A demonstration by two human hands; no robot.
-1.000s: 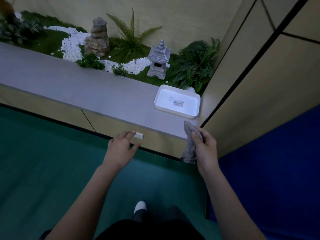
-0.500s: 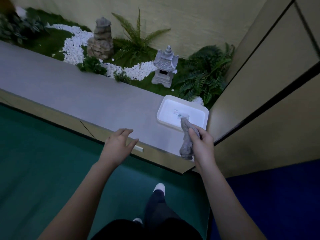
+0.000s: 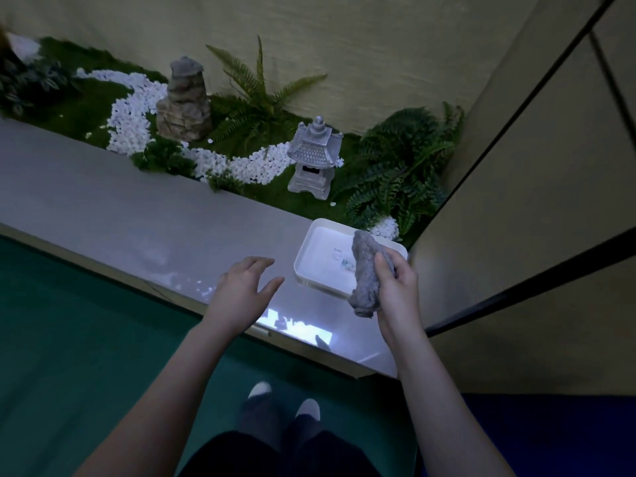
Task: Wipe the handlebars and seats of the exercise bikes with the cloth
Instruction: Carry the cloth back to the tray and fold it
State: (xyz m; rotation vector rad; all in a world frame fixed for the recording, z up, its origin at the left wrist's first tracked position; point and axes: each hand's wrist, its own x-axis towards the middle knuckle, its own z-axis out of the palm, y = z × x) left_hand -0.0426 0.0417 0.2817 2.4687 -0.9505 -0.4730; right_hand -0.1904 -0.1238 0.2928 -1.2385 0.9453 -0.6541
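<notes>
Right hand [image 3: 395,287] has its fingers wrapped round the middle of the grey cloth [image 3: 366,273], which is bunched into a lumpy roll and held over the near right corner of the white tray [image 3: 309,249]. Left hand [image 3: 244,287] is loose, fingers spread, above the worktop [image 3: 120,218] just beside the tray. The cloth looks soft, light and floppy, so I'd say a mid-bunch grip carries it fine. No bikes in view here.

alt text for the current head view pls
The right hand grips a bunched grey cloth over a white tray on a grey ledge; the left hand is open beside it. Behind lie ferns, white pebbles and a stone lantern.
</notes>
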